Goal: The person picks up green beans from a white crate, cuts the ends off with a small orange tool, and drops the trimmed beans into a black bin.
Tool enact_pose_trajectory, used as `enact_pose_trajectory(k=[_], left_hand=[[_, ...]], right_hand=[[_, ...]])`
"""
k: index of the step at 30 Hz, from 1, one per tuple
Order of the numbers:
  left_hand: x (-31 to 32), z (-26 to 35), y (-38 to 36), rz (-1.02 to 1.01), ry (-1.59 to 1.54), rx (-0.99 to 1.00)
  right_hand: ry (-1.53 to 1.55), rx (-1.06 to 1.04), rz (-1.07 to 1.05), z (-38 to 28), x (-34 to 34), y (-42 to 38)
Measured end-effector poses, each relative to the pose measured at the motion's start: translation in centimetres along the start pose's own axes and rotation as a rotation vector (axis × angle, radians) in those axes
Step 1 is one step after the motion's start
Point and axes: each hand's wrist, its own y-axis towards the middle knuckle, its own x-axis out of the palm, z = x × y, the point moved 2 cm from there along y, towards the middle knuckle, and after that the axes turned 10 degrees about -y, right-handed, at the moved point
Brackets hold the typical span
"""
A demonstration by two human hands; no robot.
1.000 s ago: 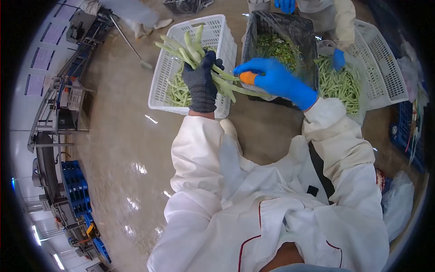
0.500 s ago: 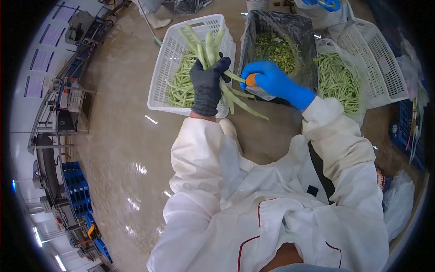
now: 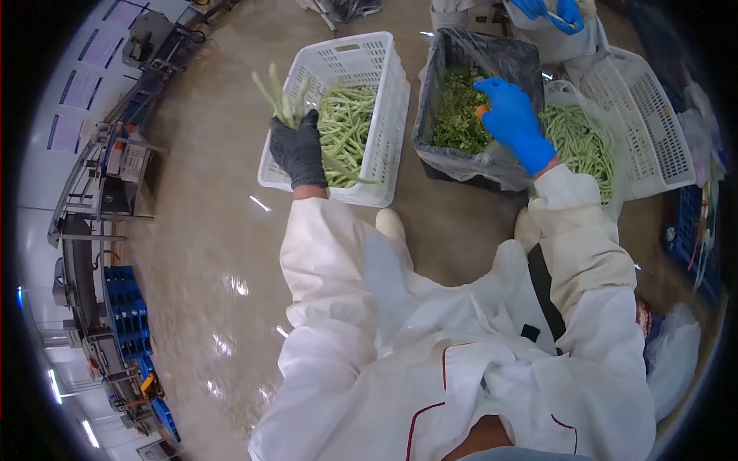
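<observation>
My left hand, in a dark grey knit glove, is closed around a few long green beans. Their tips stick up past the fingers, and one end trails down to the right. This hand is over the left side of a white slotted crate, which holds many green beans. My right hand, gloved in blue, is closed above a dark bin lined with plastic. A bit of an orange-handled tool shows between its fingers; the rest is hidden. Green trimmings lie in the bin.
Right of the bin stands a clear bag of green beans, with a tilted white crate behind it. Another person's blue-gloved hands work at the top right. Machinery lines the left wall. The floor looks wet.
My hands have moved apart. The left went left with its beans, over the crate's left side. The right moved up and right over the bin with the orange-handled tool.
</observation>
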Motion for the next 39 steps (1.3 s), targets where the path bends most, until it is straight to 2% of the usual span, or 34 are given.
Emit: enact_pose_trajectory(k=[1,2,4,7,10,11,14,17,20,23,26,29,33,35,36,37,39], left_hand=[[-0.1,1.3,-0.6,-0.039,-0.035,-0.019],[0.4,2.3,-1.8,-0.218,-0.299,-0.266],[1.3,4.9,-4.1,-0.459,-0.579,-0.447],[2.8,7.4,-6.7,-0.676,-0.662,-0.504],[3.9,7.6,-7.9,-0.769,-0.475,-0.448],[3.9,7.8,-8.2,-0.8,-0.461,-0.434],[4.2,7.4,-8.3,-0.817,-0.398,-0.351],[4.5,6.5,-8.2,-0.824,-0.308,-0.17],[4.6,7.1,-8.7,-0.841,-0.38,-0.148],[4.5,8.2,-9.1,-0.874,-0.467,-0.239],[4.6,10.0,-10.1,-0.909,-0.748,-0.399],[4.6,10.0,-9.5,-0.799,-0.949,-0.405],[2.2,9.1,-6.5,-0.584,-1.108,-0.457],[1.5,8.6,-5.7,-0.507,-1.112,-0.503],[1.5,8.2,-5.7,-0.543,-1.104,-0.493],[1.6,8.0,-5.9,-0.581,-1.095,-0.485],[2.0,8.6,-6.9,-0.622,-0.981,-0.443]], right_hand=[[0.01,-0.039,0.013,-0.2,0.2,-0.1],[0.09,-0.062,0.032,-0.2,0.4,-0.1],[0.246,-0.103,0.068,-0.9,0.2,0.1],[0.642,-0.036,-0.021,-3.2,-1.5,0.7],[0.734,-0.093,-0.013,-4.8,-2.8,0.9],[0.71,-0.169,0.047,-4.9,-2.8,0.9],[0.596,-0.221,-0.119,-4.4,-2.6,0.7],[0.598,-0.201,-0.158,-4.3,-2.5,0.6],[0.571,-0.156,-0.149,-4.2,-2.6,0.3],[0.628,-0.041,-0.211,-4.4,-3.2,0.3],[1.298,0.001,-0.154,-5.9,-2.2,0.2],[1.489,0.296,-0.382,-6.2,-0.1,-0.4],[0.748,0.26,-0.415,-1.5,1.4,0.5],[0.116,0.071,-0.001,-1.2,0.4,-0.3],[-0.201,-0.022,0.204,-1.6,-0.1,-0.7],[-0.055,-0.053,0.183,-1.8,-0.1,-0.5],[0.716,0.027,-0.105,-3.1,0.0,0.2]])
